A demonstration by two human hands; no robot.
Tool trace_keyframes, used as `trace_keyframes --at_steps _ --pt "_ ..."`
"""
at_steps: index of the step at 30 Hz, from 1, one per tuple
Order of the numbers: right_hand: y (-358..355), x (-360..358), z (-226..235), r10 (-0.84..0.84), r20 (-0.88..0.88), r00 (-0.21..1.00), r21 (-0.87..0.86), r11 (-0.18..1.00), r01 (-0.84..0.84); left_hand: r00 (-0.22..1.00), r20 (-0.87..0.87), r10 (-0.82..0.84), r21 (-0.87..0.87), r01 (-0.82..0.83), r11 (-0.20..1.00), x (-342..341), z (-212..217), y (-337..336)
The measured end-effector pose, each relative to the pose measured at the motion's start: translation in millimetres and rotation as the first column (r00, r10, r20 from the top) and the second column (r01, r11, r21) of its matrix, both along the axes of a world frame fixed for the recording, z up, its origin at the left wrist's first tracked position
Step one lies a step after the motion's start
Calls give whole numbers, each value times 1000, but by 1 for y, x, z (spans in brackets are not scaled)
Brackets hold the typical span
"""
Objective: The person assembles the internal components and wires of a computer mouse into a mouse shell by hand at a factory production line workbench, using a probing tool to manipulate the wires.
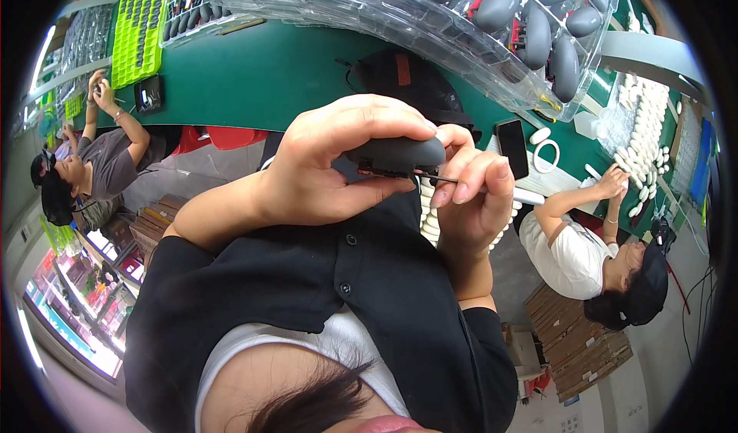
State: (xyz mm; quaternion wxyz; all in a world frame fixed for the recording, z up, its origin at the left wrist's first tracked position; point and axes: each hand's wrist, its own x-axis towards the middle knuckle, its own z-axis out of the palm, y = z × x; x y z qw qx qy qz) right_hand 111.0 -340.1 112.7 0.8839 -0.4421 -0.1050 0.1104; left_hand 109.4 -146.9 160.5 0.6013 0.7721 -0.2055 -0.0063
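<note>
In front of my chest, my left hand (323,160) is closed around a dark grey rounded plastic housing (407,153). Black inner parts show along the housing's lower side, near my thumb. My right hand (477,183) grips a slim hand tool with a thin dark shaft and a white handle (526,196). The shaft's tip reaches the housing's underside by my left thumb; whether it touches cannot be made out. My right fingertips are close beside the housing's right end.
Stacked clear trays (492,64) of grey housings stand on the green table (231,72). Behind my hands lies a black bag (407,79); a phone (512,149) and white ring (546,157) lie rightward. Co-workers sit left (115,145) and right (573,256), the latter by white oval pieces (642,126).
</note>
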Motion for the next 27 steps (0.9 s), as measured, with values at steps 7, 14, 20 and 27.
trace_keyframes --at_steps 7,14,20,27 --pt "3 -4 -1 50 -162 986 120 992 -30 1000 4 -14 -37 14 999 0 -1 0" --pt "6 -6 -4 108 -229 968 261 964 -45 1000 -8 -28 -46 28 999 3 0 -2" --pt "1 -7 -4 81 -210 974 187 982 -41 1000 -15 -4 -54 3 999 1 -1 -2" --pt "5 -6 6 4 -198 980 131 991 23 998 22 51 34 -52 998 -1 -1 0"
